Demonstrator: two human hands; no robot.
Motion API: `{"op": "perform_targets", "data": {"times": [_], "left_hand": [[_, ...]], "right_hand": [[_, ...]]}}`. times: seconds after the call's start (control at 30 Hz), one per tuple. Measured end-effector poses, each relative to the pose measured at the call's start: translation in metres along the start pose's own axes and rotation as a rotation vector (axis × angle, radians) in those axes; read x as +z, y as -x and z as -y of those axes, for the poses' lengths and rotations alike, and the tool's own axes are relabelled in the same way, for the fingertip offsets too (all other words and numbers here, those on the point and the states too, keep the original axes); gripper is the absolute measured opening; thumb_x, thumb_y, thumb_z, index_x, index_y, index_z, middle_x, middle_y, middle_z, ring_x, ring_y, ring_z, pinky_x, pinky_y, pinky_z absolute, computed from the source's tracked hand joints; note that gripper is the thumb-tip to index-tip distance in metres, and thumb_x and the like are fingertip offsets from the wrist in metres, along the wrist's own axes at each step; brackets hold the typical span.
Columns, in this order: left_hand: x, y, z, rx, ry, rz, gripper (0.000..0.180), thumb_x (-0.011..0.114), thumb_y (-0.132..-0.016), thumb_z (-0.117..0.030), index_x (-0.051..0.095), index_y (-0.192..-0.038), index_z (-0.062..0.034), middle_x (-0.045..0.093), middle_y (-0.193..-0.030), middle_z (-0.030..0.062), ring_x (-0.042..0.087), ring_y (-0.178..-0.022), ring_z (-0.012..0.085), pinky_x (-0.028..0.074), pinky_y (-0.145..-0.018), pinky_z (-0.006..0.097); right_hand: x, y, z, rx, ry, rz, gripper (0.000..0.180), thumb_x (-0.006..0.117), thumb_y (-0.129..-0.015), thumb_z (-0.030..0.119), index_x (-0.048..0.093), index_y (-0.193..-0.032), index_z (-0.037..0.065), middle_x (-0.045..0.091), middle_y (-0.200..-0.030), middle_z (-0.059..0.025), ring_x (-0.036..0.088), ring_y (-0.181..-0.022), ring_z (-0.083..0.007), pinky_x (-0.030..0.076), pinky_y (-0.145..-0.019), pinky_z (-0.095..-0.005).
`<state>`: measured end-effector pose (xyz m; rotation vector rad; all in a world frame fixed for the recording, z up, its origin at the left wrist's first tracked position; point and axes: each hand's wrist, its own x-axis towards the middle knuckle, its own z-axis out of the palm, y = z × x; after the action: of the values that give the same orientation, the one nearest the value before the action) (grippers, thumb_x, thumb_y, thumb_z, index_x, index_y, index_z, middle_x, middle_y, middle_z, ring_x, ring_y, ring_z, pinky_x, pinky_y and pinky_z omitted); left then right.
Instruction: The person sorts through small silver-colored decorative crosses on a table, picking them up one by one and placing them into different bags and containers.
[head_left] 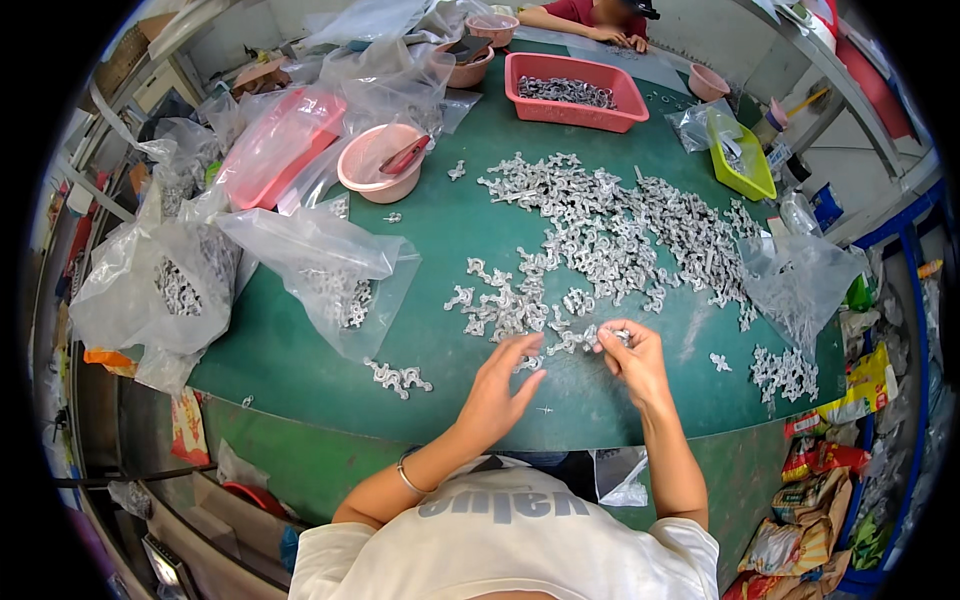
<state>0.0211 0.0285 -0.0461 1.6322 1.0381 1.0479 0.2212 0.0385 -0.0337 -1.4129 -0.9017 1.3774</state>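
Many small silver metal castings [600, 235] with rounded lobes lie heaped across the green table [440, 230]. At the near edge of the heap, my right hand [640, 368] is closed, thumb and fingertips pinching one silver metal casting [590, 338]. My left hand [492, 395] is open just to its left, thumb apart from the fingers. Beside its fingertips lies another casting [530, 363]; whether they touch it I cannot tell. A thin small metal piece [545, 409] rests on the table between my wrists. A smaller cluster of castings [399, 378] sits left of my left hand.
Clear plastic bags [320, 260] of metal parts cover the left side. A pink bowl [381, 165] holds a red-handled tool. Farther back stand a pink tray [575, 110] of parts and a yellow-green basket [742, 165]. Another person's hands [620, 38] are at the far edge.
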Motion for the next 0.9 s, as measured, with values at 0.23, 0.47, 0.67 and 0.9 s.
{"op": "perform_targets", "data": {"times": [0.23, 0.47, 0.67, 0.9], "left_hand": [[-0.005, -0.002, -0.031, 0.022, 0.257, 0.018, 0.030, 0.056, -0.073, 0.012, 0.056, -0.102, 0.0026, 0.053, -0.098, 0.0118, 0.054, -0.090, 0.0161, 0.048, -0.076, 0.026], [-0.012, 0.004, -0.048, -0.016, 0.540, 0.021, 0.018, 0.057, -0.074, 0.010, 0.060, -0.091, 0.0046, 0.056, -0.094, 0.0127, 0.056, -0.087, 0.0173, 0.050, -0.074, 0.027], [-0.023, 0.006, -0.056, -0.161, 0.750, 0.075, 0.024, 0.056, -0.074, 0.012, 0.056, -0.097, 0.0077, 0.056, -0.097, 0.0146, 0.055, -0.093, 0.0207, 0.048, -0.082, 0.030], [-0.027, 0.014, -0.069, -0.115, 0.716, 0.049, 0.036, 0.056, -0.073, 0.014, 0.050, -0.108, 0.0077, 0.054, -0.100, 0.0165, 0.055, -0.096, 0.0209, 0.047, -0.083, 0.031]], "right_hand": [[0.020, 0.040, 0.023, -0.043, -0.105, 0.099, 0.010, 0.059, -0.081, 0.009, 0.057, -0.084, -0.001, 0.060, -0.067, -0.0061, 0.040, -0.045, -0.0030, 0.029, -0.040, -0.0166], [0.027, 0.064, 0.037, -0.271, 0.080, 0.043, 0.009, 0.062, -0.076, 0.004, 0.060, -0.084, -0.001, 0.061, -0.070, -0.0063, 0.050, -0.056, -0.0068, 0.039, -0.050, -0.0190], [0.025, 0.067, 0.040, -0.750, 0.294, 0.106, 0.014, 0.064, -0.067, -0.006, 0.062, -0.080, -0.003, 0.061, -0.076, -0.0124, 0.058, -0.067, -0.0172, 0.045, -0.060, -0.0250], [0.030, 0.077, 0.046, -0.736, 0.285, 0.063, 0.016, 0.065, -0.065, -0.009, 0.061, -0.080, -0.004, 0.062, -0.079, -0.0141, 0.059, -0.068, -0.0187, 0.045, -0.060, -0.0259]]}}
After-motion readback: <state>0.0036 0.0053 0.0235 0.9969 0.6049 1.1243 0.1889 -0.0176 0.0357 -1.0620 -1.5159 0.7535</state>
